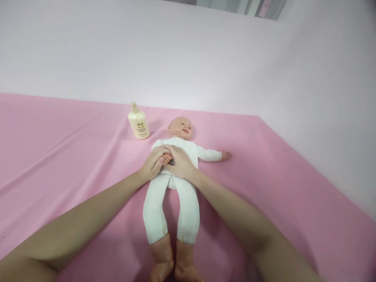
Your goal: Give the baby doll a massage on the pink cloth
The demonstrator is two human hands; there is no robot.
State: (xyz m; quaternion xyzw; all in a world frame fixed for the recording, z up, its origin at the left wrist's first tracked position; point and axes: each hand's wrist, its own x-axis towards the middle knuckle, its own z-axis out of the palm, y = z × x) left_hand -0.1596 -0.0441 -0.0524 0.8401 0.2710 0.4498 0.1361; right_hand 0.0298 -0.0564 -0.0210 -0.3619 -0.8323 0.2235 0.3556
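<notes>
Hands meet over the doll (173,188), which lies on its back on the pink sheet (73,156), head toward the wall. The left hand (153,163) is curled around the doll's small hand at the chest, gripping it; the right hand (179,162) lies spread and flat across the doll's belly, touching the left. The doll's other arm is stretched out to the side, untouched, and both legs lie straight and free. A cream lotion bottle (138,122) stands upright just beside the doll's head, its pump cap on. By the look of it, the work is on one arm only, with the rest of the body yet to be handled.
</notes>
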